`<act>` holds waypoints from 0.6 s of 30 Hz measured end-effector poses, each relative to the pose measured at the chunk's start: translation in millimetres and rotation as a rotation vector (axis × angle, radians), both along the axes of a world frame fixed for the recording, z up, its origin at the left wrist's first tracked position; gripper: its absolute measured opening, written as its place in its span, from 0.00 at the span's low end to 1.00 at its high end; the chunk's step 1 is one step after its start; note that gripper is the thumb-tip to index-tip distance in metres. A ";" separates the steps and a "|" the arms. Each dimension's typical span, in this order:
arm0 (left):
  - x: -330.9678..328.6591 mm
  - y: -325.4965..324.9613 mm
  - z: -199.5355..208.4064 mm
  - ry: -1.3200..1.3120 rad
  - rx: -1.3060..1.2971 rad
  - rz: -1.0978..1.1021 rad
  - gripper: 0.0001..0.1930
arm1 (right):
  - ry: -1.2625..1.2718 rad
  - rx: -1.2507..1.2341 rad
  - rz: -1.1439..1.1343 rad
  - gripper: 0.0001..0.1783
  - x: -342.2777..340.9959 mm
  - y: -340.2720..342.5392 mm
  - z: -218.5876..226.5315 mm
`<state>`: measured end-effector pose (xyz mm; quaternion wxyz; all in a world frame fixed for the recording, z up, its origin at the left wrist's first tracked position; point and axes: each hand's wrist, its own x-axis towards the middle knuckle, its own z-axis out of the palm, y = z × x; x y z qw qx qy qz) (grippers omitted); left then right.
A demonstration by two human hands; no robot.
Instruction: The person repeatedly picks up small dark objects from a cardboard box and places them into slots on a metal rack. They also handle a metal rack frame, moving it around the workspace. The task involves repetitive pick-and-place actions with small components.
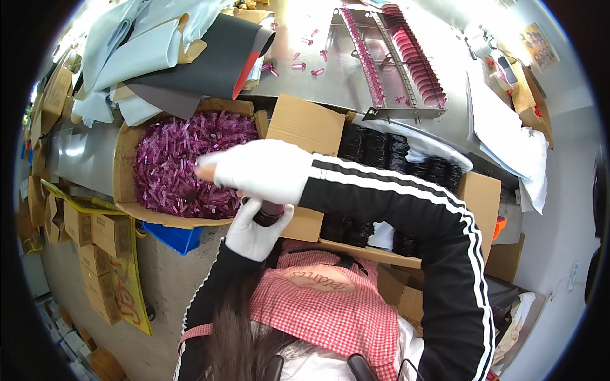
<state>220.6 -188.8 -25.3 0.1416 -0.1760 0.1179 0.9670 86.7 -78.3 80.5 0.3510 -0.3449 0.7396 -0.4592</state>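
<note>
My left hand [249, 235], in a white glove, is closed round a dark purple rounded piece [269, 213] in front of my chest. Its exact kind is hard to make out, as my right hand partly covers it. My right hand [264, 170], also white-gloved with a bare fingertip showing, reaches across just above the left one. Motion blurs its fingertips, and whether they hold anything is hidden. Beneath those fingertips lies a cardboard box [122, 166] heaped with small translucent purple plastic pieces [168, 168].
Right of it, an open carton [480, 203] holds stacked black parts [375, 147]. On the metal table [292, 41] stands a metal rack [406, 113] lined with pink discs [422, 73]; loose purple pieces [318, 72] lie nearby. Dark sheets [216, 54] overhang the purple heap's box.
</note>
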 end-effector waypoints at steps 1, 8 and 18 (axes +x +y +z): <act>6.1 -6.2 0.1 0.009 0.018 -0.009 0.16 | 0.356 -0.096 0.082 0.25 -6.6 3.6 -14.0; 16.0 -32.9 -4.4 0.147 -0.085 -0.174 0.23 | 0.536 0.823 0.118 0.34 -22.3 146.0 -44.1; -27.7 39.2 10.8 0.072 -0.413 -0.428 0.21 | 0.457 0.519 -0.127 0.14 7.3 200.8 -109.7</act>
